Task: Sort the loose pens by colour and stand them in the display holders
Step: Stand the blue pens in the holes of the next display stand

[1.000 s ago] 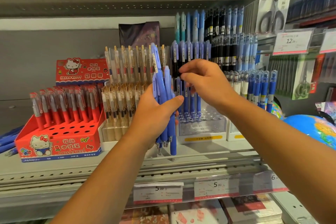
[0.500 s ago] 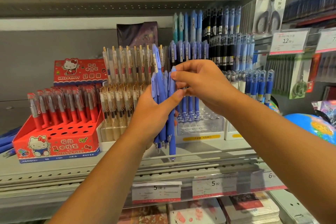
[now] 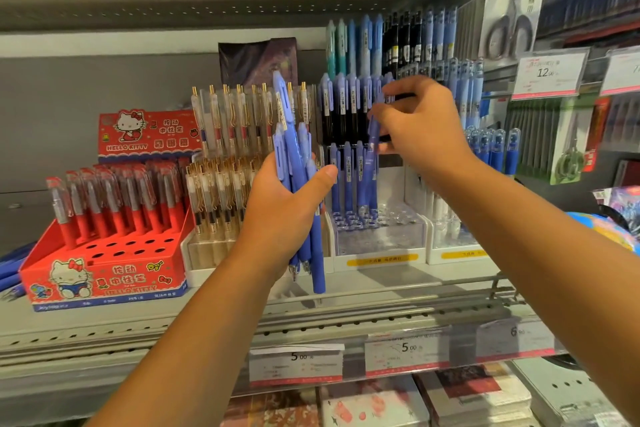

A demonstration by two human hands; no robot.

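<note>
My left hand [image 3: 284, 208] grips a bundle of blue pens [image 3: 294, 163], held upright in front of the shelf with their tips pointing down. My right hand [image 3: 419, 125] pinches a single blue pen [image 3: 373, 130], holding it nearly upright above the clear display holder [image 3: 381, 236]. That holder has a few blue pens [image 3: 349, 177] standing in its back row and several bare holes toward the front. Higher tiers behind it carry more blue and black pens [image 3: 349, 97].
A red Hello Kitty box [image 3: 100, 274] of red pens stands at the left, a holder of clear gold-clipped pens [image 3: 221, 184] beside it. More blue pens [image 3: 495, 149] stand at the right. Price tags [image 3: 405, 354] line the shelf's front edge; a globe [image 3: 609, 225] sits far right.
My right hand has drawn one blue pen out of the bundle and carried it right and up, over the clear holder. The left hand keeps its grip on the bundle.
</note>
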